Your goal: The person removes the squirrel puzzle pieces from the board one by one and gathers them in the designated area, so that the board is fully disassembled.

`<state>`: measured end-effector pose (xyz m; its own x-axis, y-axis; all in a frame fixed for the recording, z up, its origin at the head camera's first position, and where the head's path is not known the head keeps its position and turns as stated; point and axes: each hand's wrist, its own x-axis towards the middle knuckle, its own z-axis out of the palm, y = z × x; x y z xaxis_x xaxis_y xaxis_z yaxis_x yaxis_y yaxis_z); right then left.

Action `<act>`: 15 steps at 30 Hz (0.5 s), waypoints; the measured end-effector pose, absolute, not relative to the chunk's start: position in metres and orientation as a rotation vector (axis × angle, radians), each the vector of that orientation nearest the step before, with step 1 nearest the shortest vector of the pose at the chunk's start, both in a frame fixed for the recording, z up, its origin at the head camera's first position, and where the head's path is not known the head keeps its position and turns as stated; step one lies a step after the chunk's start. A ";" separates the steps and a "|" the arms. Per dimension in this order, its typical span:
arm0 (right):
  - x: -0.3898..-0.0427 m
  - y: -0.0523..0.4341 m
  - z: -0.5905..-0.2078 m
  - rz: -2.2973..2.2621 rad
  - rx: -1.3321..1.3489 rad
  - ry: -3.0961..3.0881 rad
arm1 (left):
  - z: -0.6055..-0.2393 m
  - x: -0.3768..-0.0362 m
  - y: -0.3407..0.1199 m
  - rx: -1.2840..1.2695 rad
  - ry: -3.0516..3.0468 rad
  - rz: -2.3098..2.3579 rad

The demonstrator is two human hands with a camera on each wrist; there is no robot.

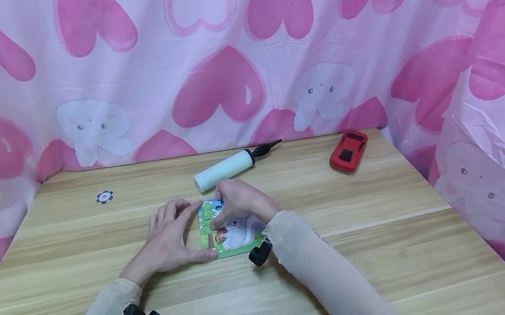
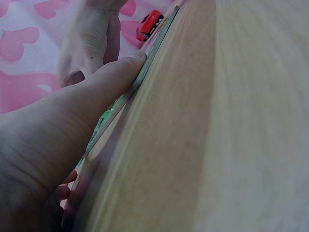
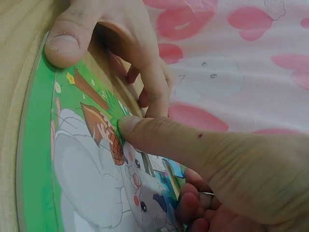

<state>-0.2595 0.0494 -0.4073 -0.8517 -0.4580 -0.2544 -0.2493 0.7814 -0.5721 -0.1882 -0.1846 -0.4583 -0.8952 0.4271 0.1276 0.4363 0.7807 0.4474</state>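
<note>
Head view: both hands work a picture puzzle (image 1: 233, 234) lying mid-worktop (image 1: 399, 244); left hand (image 1: 171, 242) fingers straight along its edge, right hand (image 1: 240, 202) thumb pressing a piece, which could pop adjoining pieces loose

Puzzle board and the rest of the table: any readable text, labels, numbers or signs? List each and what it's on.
None can be read.
Puzzle board: cartoon picture only, with no lettering in the head or right wrist view.
Poker chip: a centre mark, too small to read.
Red toy car: no marking visible.
White pump: plain barrel, no label visible.
Heart-print cloth: hearts and elephants, no words.
</note>
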 end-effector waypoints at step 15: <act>-0.259 0.057 -0.415 -0.894 -0.735 2.618 | -0.457 -0.188 -0.185 -0.712 -2.955 -0.743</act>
